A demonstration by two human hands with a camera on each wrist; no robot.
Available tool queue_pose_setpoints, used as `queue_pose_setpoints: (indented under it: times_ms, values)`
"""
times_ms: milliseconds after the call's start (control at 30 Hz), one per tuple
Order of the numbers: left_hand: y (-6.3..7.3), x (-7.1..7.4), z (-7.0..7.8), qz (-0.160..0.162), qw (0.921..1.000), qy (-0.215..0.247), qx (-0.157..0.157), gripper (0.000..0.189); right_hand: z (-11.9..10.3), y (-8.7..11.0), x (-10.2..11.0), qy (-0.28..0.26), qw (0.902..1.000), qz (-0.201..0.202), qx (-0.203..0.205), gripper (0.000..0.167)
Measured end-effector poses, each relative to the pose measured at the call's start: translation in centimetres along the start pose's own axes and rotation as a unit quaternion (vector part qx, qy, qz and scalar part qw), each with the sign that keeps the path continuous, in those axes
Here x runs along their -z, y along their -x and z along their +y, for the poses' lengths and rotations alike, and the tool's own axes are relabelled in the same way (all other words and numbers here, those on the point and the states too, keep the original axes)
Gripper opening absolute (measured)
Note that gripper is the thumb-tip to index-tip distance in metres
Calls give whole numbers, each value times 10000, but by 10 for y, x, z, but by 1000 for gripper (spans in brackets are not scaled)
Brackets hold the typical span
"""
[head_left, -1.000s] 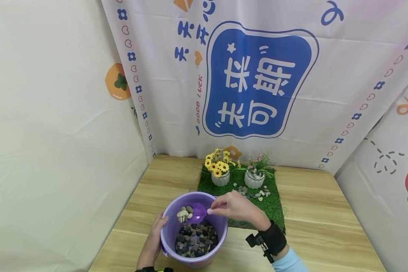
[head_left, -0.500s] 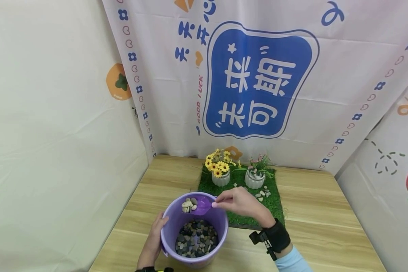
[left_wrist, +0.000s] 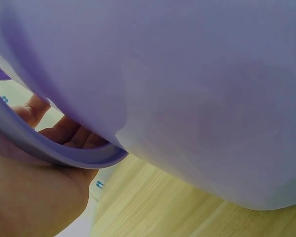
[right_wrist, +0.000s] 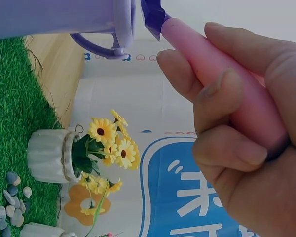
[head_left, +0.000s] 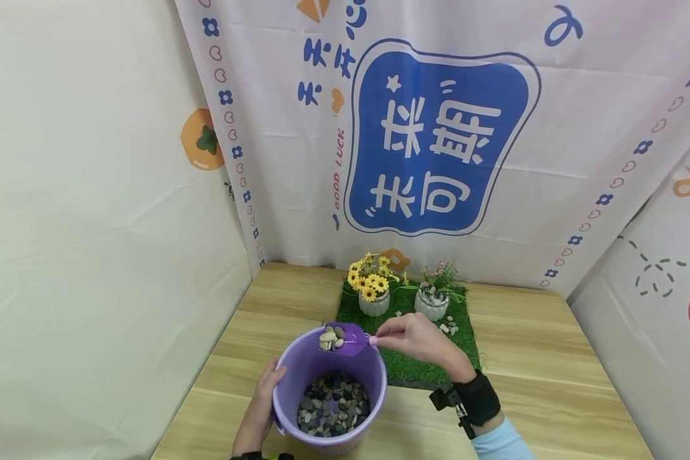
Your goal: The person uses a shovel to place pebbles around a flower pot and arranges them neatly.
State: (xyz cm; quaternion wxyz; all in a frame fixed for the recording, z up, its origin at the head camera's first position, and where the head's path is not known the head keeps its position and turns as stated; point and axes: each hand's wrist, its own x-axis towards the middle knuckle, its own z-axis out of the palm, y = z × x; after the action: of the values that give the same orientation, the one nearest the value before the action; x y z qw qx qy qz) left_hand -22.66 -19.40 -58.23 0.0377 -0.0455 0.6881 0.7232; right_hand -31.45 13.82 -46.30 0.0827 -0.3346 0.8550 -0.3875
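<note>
My left hand [head_left: 257, 402] grips the left rim of a purple bucket [head_left: 294, 377], thumb over the edge. In the left wrist view that hand [left_wrist: 44, 192] is partly behind the bucket's bail handle [left_wrist: 74, 157]. Dark and pale pebbles [head_left: 324, 409] cover part of the bucket's floor. My right hand [head_left: 416, 342] holds a small purple shovel [head_left: 354, 340] over the bucket's far rim. Several pale pebbles [head_left: 329, 340] lie on its blade. In the right wrist view, fingers are curled round the shovel's pink handle [right_wrist: 222, 74].
Behind the bucket lies a green turf mat [head_left: 408, 367] on the wooden table [head_left: 529, 383]. On it stand a pot of yellow flowers [head_left: 374, 294] and a pot of pink flowers [head_left: 432, 300]. Loose pebbles [right_wrist: 12, 205] lie near the pots. A printed cloth [head_left: 299, 191] hangs behind.
My right hand has lifted the shovel with its pebbles from inside the bucket, moving right and away to the far rim. The left hand and bucket have stayed put.
</note>
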Motion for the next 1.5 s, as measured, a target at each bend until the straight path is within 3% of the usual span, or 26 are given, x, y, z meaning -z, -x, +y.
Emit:
queue_pose_setpoints:
  times_ms: [667, 900, 1100, 1500]
  values:
    - [3, 0, -1, -6, 9998, 154, -105, 53, 21, 1, 10, 175, 9991, 274, -279, 16]
    - [2, 0, 0, -41, 9998, 199, -65, 54, 26, 4, 16, 110, 9978, 332, -568, 13]
    - [2, 0, 1, -39, 9999, 142, 45, 57, 31, 5, 20, -18, 9975, 357, -614, 18]
    - [2, 0, -2, -43, 9999, 120, -89, 54, 40, 7, 24, -45, 9952, 475, -858, 21]
